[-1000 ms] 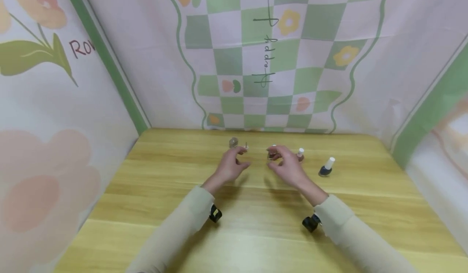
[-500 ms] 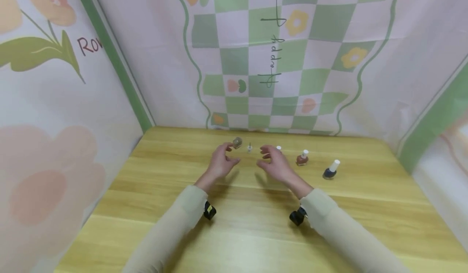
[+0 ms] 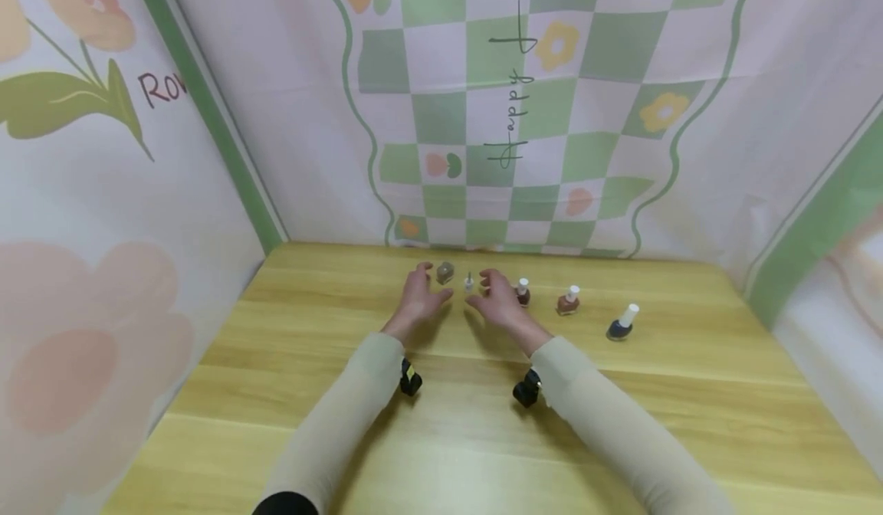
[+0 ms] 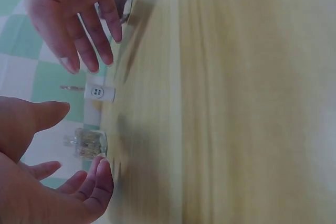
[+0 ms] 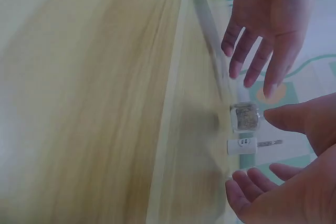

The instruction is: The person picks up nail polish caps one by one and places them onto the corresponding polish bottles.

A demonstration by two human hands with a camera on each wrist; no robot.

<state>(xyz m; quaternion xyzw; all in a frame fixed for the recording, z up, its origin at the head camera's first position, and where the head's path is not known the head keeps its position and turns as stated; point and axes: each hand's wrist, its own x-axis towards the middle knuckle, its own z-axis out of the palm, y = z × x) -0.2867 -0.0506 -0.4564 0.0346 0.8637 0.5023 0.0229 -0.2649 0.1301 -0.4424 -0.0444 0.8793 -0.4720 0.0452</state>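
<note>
My left hand [image 3: 418,298] hovers just left of an uncapped glitter nail polish bottle [image 3: 444,273], its fingers loosely spread and holding nothing. The white cap [image 3: 469,283] of a nail polish stands upside down beside that bottle, its thin brush [image 5: 270,143] pointing up. My right hand [image 3: 501,300] is just right of the cap, fingers relaxed and apart from it. In the left wrist view the glitter bottle [image 4: 90,144] and the cap [image 4: 100,92] lie between both hands. A dark red nail polish bottle [image 3: 523,293] with a white cap stands behind my right hand, partly hidden.
Farther right stand a reddish-brown nail polish bottle [image 3: 569,303] and a dark navy one [image 3: 621,326], both with white caps. The wooden table [image 3: 455,454] ends at a patterned cloth [image 3: 483,185] behind. Cloth walls rise on both sides.
My right hand has moved left, from in front of the dark red bottle to beside the upturned cap. My left hand has drawn back slightly leftward, uncovering the glitter bottle. The bottles stay put.
</note>
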